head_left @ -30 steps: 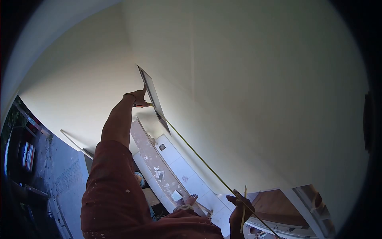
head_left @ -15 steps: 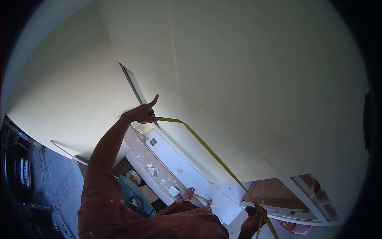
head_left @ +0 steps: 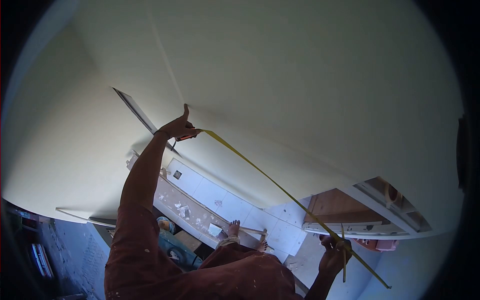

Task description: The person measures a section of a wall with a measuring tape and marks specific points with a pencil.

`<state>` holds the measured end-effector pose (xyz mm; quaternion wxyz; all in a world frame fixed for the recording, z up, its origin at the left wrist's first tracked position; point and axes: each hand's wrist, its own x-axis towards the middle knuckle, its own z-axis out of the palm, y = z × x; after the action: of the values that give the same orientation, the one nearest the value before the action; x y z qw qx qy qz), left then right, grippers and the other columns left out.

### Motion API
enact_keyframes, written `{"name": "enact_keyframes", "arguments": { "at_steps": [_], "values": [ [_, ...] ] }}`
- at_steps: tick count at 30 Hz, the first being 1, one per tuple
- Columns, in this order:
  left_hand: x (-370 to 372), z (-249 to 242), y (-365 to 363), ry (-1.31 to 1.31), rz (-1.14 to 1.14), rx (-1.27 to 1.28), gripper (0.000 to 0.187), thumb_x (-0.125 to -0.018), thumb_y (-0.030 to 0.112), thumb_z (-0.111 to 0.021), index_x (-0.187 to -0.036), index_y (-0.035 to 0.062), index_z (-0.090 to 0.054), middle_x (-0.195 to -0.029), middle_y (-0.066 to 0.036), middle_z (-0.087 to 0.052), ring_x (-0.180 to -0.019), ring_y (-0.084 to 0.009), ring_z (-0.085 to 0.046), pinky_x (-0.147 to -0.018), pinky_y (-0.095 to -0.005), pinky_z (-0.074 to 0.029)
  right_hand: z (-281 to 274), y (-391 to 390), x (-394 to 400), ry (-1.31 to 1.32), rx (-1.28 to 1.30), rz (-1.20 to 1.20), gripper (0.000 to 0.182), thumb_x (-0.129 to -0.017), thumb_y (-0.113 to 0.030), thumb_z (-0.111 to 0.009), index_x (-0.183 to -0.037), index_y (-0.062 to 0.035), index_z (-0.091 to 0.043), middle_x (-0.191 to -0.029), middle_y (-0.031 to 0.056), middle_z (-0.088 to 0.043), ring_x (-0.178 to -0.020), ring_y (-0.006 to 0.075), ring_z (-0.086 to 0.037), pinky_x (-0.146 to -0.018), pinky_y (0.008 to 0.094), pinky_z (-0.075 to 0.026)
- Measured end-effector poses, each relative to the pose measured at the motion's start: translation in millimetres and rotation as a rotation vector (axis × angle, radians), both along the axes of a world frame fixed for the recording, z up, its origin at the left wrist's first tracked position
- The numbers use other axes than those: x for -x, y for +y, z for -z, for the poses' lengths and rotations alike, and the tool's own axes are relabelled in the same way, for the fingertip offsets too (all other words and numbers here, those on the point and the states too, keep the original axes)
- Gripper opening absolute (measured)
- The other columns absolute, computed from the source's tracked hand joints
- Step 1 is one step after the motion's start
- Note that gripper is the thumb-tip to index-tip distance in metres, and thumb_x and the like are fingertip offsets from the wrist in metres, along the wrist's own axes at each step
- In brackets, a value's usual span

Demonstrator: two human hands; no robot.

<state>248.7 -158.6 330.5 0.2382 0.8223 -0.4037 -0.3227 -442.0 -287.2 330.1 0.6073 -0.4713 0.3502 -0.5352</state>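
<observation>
My left hand (head_left: 175, 128) is raised close to the pale wall, its fingers around an orange and black tape measure (head_left: 188, 136) and one finger stretched up toward the wall. From the case, the yellow tape blade (head_left: 265, 173) runs taut and slanting down to the right. My right hand (head_left: 334, 256), at the lower right, grips this blade near its end; the free tip sticks out past the hand. A thin pencil-like stick (head_left: 344, 270) is also between the right fingers, pointing up and down.
Below me is a paint-spotted plank (head_left: 197, 212) with a bare foot on or beside it. White floor tiles (head_left: 220, 197) lie beyond. A dark narrow slot (head_left: 134, 109) is in the wall. A wooden frame with a brown panel (head_left: 327, 207) stands right, and a teal object (head_left: 177, 252) lies below.
The bent blade is now pulled straight. My right hand has moved up and right, bringing the blade's end into view. My left hand has shifted slightly up as the view turned.
</observation>
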Motion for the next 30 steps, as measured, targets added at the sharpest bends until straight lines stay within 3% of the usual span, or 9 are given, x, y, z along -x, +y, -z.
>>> {"name": "enact_keyframes", "arguments": {
  "at_steps": [4, 9, 14, 15, 17, 19, 21, 24, 30],
  "values": [
    [33.9, 21.3, -19.6, 0.032, 0.092, 0.112, 0.131, -0.098, 0.029, -0.076, -0.149, -0.0086, 0.039, -0.090, -0.009, -0.078, -0.070, -0.0150, -0.067, -0.080, -0.0294, -0.056, -8.0, -4.3, 33.3, -0.034, -0.007, 0.066, 0.022, -0.101, -0.028, -0.071, -0.103, -0.0072, -0.065, -0.093, 0.0203, -0.075, -0.079, 0.0330, -0.074, -0.072, 0.0456, -0.060],
    [185.9, 5.2, -77.8, 0.082, 0.469, 0.048, 0.131, -0.092, 0.016, -0.076, -0.152, -0.0016, 0.039, -0.082, -0.011, -0.077, -0.062, -0.0162, -0.067, -0.069, -0.0310, -0.056, -6.4, -14.5, 200.7, -0.082, -0.122, 0.409, 0.018, -0.104, -0.024, -0.065, -0.105, -0.0060, -0.066, -0.108, 0.0237, -0.076, -0.089, 0.0342, -0.076, -0.075, 0.0432, -0.063],
    [365.9, -1.7, -159.0, 0.108, 0.862, 0.011, 0.129, -0.089, 0.021, -0.077, -0.158, -0.0017, 0.030, -0.072, -0.016, -0.075, -0.053, -0.0243, -0.068, -0.061, -0.0343, -0.056, -22.2, -7.0, 384.9, -0.152, -0.136, 0.671, 0.017, -0.099, -0.028, -0.072, -0.105, -0.0128, -0.069, -0.100, 0.0107, -0.077, -0.090, 0.0254, -0.074, -0.085, 0.0429, -0.057],
    [405.3, -9.9, -174.6, 0.094, 0.934, 0.015, 0.125, -0.089, 0.021, -0.076, -0.161, -0.0020, 0.023, -0.070, -0.017, -0.073, -0.053, -0.0241, -0.067, -0.060, -0.0345, -0.054, -28.7, -4.5, 420.7, -0.181, -0.144, 0.722, 0.015, -0.098, -0.025, -0.073, -0.106, -0.0133, -0.069, -0.101, 0.0103, -0.076, -0.091, 0.0249, -0.072, -0.086, 0.0408, -0.057],
    [483.3, -24.4, -208.1, 0.138, 1.043, -0.002, 0.097, -0.088, 0.023, -0.077, -0.166, 0.0023, -0.023, -0.064, -0.014, -0.069, -0.050, -0.0225, -0.064, -0.057, -0.0353, -0.052, -31.6, -7.1, 503.9, -0.226, -0.113, 0.842, 0.017, -0.096, -0.025, -0.074, -0.108, -0.0144, -0.070, -0.112, 0.0118, -0.074, -0.095, 0.0229, -0.068, -0.088, 0.0405, -0.056],
    [556.0, -32.6, -233.8, -0.004, 1.168, 0.116, 0.050, -0.090, 0.032, -0.076, -0.134, 0.0097, -0.072, -0.070, -0.015, -0.072, -0.064, -0.0253, -0.070, -0.067, -0.0389, -0.055, -51.0, -12.9, 565.6, -0.309, -0.122, 0.996, 0.015, -0.100, -0.023, -0.070, -0.112, -0.0150, -0.069, -0.115, 0.0126, -0.074, -0.105, 0.0220, -0.069, -0.086, 0.0381, -0.056],
    [612.5, -46.3, -249.8, 0.073, 1.189, 0.072, 0.032, -0.090, 0.031, -0.074, -0.113, 0.0109, -0.081, -0.078, -0.017, -0.075, -0.073, -0.0314, -0.073, -0.072, -0.0428, -0.057, -40.5, -26.9, 644.5, -0.394, -0.059, 0.982, 0.015, -0.103, -0.020, -0.066, -0.116, -0.0141, -0.068, -0.121, 0.0153, -0.074, -0.105, 0.0214, -0.070, -0.080, 0.0337, -0.056],
    [647.5, -78.1, -258.4, -0.119, 1.170, 0.132, 0.025, -0.091, 0.030, -0.072, -0.099, 0.0092, -0.083, -0.083, -0.017, -0.076, -0.077, -0.0356, -0.074, -0.073, -0.0445, -0.058, -23.9, -64.6, 707.8, -0.365, -0.009, 0.966, 0.014, -0.104, -0.018, -0.063, -0.116, -0.0121, -0.067, -0.118, 0.0170, -0.075, -0.085, 0.0217, -0.068, -0.064, 0.0333, -0.052],
    [600.8, -157.2, -256.2, -0.395, 1.021, 0.295, 0.024, -0.089, 0.031, -0.072, -0.089, 0.0087, -0.082, -0.076, -0.016, -0.073, -0.072, -0.0376, -0.072, -0.071, -0.0451, -0.058, -52.7, -207.3, 601.3, -0.500, -0.185, 0.996, 0.011, -0.105, -0.020, -0.061, -0.108, -0.0166, -0.071, -0.098, 0.0002, -0.075, -0.092, 0.0174, -0.074, -0.078, 0.0365, -0.061]
  ]
}}
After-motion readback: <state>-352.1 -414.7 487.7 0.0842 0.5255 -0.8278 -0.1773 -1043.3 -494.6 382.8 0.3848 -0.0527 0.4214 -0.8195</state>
